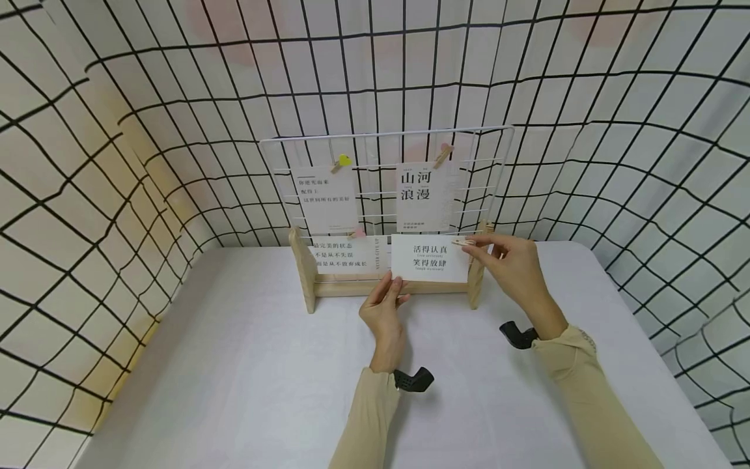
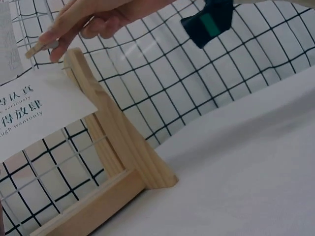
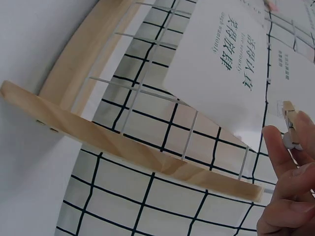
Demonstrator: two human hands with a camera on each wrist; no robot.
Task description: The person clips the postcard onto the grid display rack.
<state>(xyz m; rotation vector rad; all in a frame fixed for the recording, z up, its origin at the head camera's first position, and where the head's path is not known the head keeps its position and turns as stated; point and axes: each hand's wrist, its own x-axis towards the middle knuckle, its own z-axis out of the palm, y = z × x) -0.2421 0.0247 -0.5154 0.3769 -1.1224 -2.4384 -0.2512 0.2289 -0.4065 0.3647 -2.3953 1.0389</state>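
A white card [image 1: 430, 268] with Chinese lettering stands against the lower right of a white wire grid rack [image 1: 387, 135]. My left hand [image 1: 383, 316] pinches its lower left corner between thumb and fingers. Near the upper right corner, my right hand [image 1: 518, 267] pinches a small wooden clothespin [image 3: 290, 123]. A round pale ornament sits on the clothespin, as the right wrist view shows. That view has the clothespin's tip beside the card, apart from its corner. The left hand is almost wholly out of the left wrist view.
Three other cards hang on the rack: one upper left [image 1: 325, 202], one upper right [image 1: 424, 208] and one lower left [image 1: 342, 255]. Small decorated clothespins hold them. Wooden feet [image 1: 303, 273] and a crossbar carry the rack on a white table [image 1: 234, 365]. Behind stands a black-grid backdrop [image 1: 375, 65].
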